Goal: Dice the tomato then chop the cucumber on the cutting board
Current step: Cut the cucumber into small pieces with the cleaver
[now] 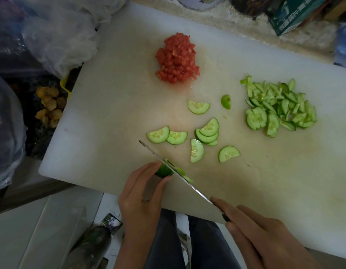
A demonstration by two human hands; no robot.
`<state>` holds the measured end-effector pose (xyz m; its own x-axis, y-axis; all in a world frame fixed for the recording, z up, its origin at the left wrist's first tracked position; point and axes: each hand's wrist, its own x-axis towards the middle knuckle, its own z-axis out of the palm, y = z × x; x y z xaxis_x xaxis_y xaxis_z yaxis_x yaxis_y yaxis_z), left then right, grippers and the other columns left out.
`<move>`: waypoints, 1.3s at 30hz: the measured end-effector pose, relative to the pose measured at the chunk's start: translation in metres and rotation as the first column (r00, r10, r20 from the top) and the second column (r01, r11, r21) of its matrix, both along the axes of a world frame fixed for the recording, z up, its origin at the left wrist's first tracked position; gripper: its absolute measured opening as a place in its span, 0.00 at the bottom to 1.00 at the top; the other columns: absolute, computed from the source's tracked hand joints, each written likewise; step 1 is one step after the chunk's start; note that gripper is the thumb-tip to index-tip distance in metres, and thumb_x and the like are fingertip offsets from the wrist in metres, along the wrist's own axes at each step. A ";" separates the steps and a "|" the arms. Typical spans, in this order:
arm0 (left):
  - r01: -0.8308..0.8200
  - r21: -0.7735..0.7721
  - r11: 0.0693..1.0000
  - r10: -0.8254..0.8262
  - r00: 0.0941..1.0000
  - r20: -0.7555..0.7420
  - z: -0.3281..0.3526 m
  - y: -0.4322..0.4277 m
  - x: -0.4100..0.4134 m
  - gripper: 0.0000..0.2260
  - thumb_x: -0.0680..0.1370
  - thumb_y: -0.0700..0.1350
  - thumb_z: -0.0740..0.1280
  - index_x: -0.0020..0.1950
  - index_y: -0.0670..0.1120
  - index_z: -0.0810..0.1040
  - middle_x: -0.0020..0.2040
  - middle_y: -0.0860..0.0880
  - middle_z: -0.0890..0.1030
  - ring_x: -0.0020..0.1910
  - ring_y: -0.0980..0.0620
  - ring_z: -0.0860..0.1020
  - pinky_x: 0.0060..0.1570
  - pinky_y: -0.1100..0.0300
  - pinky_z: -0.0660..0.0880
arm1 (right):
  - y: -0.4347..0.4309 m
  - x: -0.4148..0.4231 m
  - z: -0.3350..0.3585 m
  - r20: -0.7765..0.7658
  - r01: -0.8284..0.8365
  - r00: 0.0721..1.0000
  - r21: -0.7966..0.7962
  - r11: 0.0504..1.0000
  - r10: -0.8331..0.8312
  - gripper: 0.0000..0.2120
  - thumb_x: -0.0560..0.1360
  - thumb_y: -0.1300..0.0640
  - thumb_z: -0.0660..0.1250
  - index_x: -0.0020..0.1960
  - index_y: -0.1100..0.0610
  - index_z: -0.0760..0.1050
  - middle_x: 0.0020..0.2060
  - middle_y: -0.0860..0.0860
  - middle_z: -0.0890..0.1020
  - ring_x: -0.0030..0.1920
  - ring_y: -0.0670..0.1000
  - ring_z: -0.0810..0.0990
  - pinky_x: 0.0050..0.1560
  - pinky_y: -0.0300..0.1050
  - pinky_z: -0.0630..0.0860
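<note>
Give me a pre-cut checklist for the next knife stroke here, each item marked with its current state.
1. Tomato diced and piled clear of the blade: ok.
2. Left hand pinning the cucumber end: ok.
3. Left fingertips clear of the knife: not ok, they sit right beside the blade on a short stub.
4. Right hand gripping the handle: ok.
5. Half-slices out of the blade's path: ok.
6. Board steady on the counter: cannot tell.
</note>
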<state>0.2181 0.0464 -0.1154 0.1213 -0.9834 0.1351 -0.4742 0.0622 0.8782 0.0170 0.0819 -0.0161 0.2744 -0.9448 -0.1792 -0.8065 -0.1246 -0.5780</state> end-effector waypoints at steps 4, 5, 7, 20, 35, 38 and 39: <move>-0.010 -0.010 1.000 0.011 1.000 0.017 0.001 0.003 -0.003 0.10 0.73 0.40 0.72 0.54 0.41 0.82 0.53 0.48 0.81 0.54 0.55 0.79 0.57 0.65 0.73 | -0.001 -0.004 -0.017 0.020 -0.042 0.999 0.078 0.996 0.041 0.19 0.84 0.48 0.48 0.70 0.52 0.67 0.36 0.46 0.74 0.25 0.44 0.71 0.25 0.40 0.71; -0.022 -0.003 1.000 0.022 1.000 0.012 0.002 0.001 -0.003 0.10 0.73 0.40 0.72 0.54 0.41 0.82 0.52 0.49 0.81 0.54 0.55 0.79 0.57 0.65 0.73 | -0.003 -0.004 -0.022 0.040 -0.052 0.998 0.093 0.994 0.048 0.19 0.83 0.48 0.48 0.70 0.52 0.67 0.36 0.46 0.74 0.26 0.44 0.71 0.25 0.41 0.71; -0.030 0.013 0.999 0.030 1.000 -0.004 0.002 0.001 -0.004 0.10 0.74 0.41 0.71 0.54 0.43 0.82 0.52 0.49 0.81 0.54 0.55 0.80 0.57 0.65 0.74 | -0.006 -0.005 -0.031 0.071 -0.057 0.996 0.102 0.993 0.050 0.19 0.83 0.49 0.49 0.70 0.53 0.66 0.37 0.46 0.74 0.26 0.46 0.71 0.25 0.42 0.70; -0.111 0.020 0.994 0.112 0.994 -0.013 0.004 0.005 -0.011 0.13 0.74 0.44 0.69 0.56 0.39 0.81 0.53 0.46 0.82 0.55 0.60 0.78 0.58 0.67 0.74 | -0.003 -0.010 -0.002 0.104 -0.010 0.995 0.053 0.999 0.005 0.16 0.82 0.44 0.50 0.69 0.38 0.66 0.43 0.40 0.79 0.37 0.39 0.80 0.37 0.35 0.76; -0.193 0.063 0.979 0.201 0.967 -0.155 0.008 0.008 -0.015 0.10 0.74 0.46 0.70 0.54 0.46 0.80 0.51 0.47 0.82 0.51 0.49 0.81 0.52 0.50 0.79 | -0.002 -0.016 -0.005 0.030 -0.095 0.995 -0.006 0.995 0.095 0.18 0.83 0.48 0.49 0.68 0.51 0.68 0.37 0.45 0.75 0.28 0.43 0.74 0.28 0.37 0.72; -0.180 0.059 0.982 0.187 0.972 -0.142 0.007 0.009 -0.015 0.10 0.74 0.45 0.70 0.53 0.46 0.80 0.50 0.48 0.83 0.51 0.51 0.81 0.53 0.54 0.79 | -0.002 -0.015 -0.008 0.024 -0.102 0.994 0.010 0.995 0.102 0.18 0.83 0.48 0.49 0.68 0.52 0.68 0.36 0.46 0.75 0.27 0.44 0.73 0.26 0.39 0.71; -0.170 0.047 0.984 0.174 0.978 -0.115 0.007 0.010 -0.015 0.09 0.74 0.45 0.70 0.53 0.45 0.80 0.50 0.49 0.83 0.51 0.52 0.81 0.53 0.56 0.78 | -0.002 -0.015 -0.009 0.024 -0.105 0.994 0.017 0.994 0.105 0.18 0.83 0.48 0.49 0.68 0.52 0.68 0.37 0.46 0.75 0.27 0.44 0.73 0.26 0.39 0.71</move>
<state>0.2030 0.0566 -0.1089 0.3020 -0.9505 0.0735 -0.3675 -0.0449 0.9289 0.0019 0.0795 -0.0254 0.3761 -0.9071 -0.1891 -0.7762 -0.1970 -0.5989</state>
